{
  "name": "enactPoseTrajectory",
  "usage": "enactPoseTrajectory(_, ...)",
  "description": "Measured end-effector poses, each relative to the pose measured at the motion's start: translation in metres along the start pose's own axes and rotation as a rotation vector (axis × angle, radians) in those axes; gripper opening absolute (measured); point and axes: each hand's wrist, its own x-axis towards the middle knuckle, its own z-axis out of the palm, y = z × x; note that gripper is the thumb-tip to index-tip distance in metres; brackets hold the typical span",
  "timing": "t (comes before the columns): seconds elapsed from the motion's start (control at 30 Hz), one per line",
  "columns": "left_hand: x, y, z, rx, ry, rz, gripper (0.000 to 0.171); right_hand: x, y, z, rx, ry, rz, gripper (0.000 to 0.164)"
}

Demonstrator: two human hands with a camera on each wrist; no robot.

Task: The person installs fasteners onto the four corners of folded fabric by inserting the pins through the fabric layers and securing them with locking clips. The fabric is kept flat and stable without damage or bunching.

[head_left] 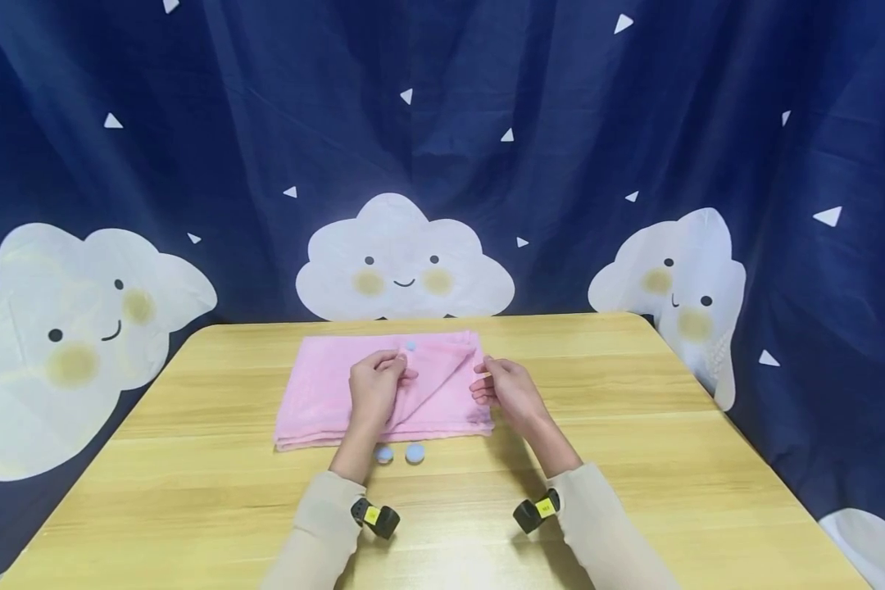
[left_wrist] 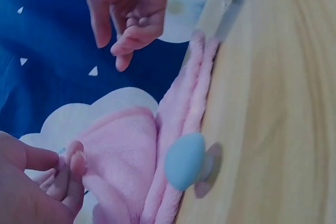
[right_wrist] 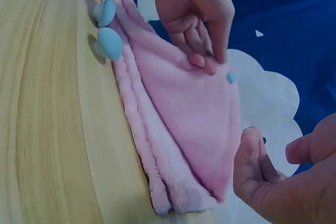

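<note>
A folded pink plush blanket lies on the table, one layer turned up at its front. My left hand pinches the edge of that raised layer between thumb and fingers. Close to those fingertips, a small light blue cap shows on the pink cloth. To the right of the blanket hovers my right hand, fingers bent loosely and nothing between them. Two light blue mushroom-shaped pieces, one nearer the left wrist and one beside it, stand in front of the blanket; pale stems show under their domed caps.
The wooden table extends on both sides of the blanket. Behind it hangs a dark blue curtain printed with smiling clouds and white triangles. Each wrist wears a black strap with a small camera.
</note>
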Motion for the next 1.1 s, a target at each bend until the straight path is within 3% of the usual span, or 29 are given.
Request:
enactPoseTrajectory(0.17, 0.004, 0.001, -0.006, -0.036, -0.013, -0.085, 0.034, 0.0, -0.001, 0.001, -0.007, -0.006, 0.004, 0.039)
enactPoseTrajectory(0.37, 0.005, 0.003, -0.012, 0.111, -0.047, -0.152, 0.066, 0.0, -0.001, 0.001, -0.016, -0.018, 0.012, 0.04)
enactPoseTrajectory(0.47, 0.005, 0.005, -0.014, 0.151, -0.054, -0.155, 0.076, -0.001, -0.001, 0.001, -0.018, -0.018, 0.011, 0.041)
enactPoseTrajectory(0.6, 0.001, 0.012, -0.013, 0.189, -0.045, -0.108, 0.073, -0.001, -0.001, 0.001, -0.009, -0.02, 0.007, 0.04)
enactPoseTrajectory(0.77, -0.01, 0.023, -0.002, 0.283, -0.088, -0.005, 0.053, -0.002, -0.003, 0.0, -0.012, -0.02, 0.002, 0.039)
enactPoseTrajectory(0.97, -0.025, 0.02, 0.019, 0.515, -0.288, 0.144, 0.032, -0.001, -0.003, 0.0, -0.011, -0.012, 0.002, 0.036)
enactPoseTrajectory(1.1, -0.033, 0.013, 0.026, 0.692, -0.433, 0.162, 0.024, 0.0, -0.002, 0.0, -0.011, -0.009, 0.002, 0.036)
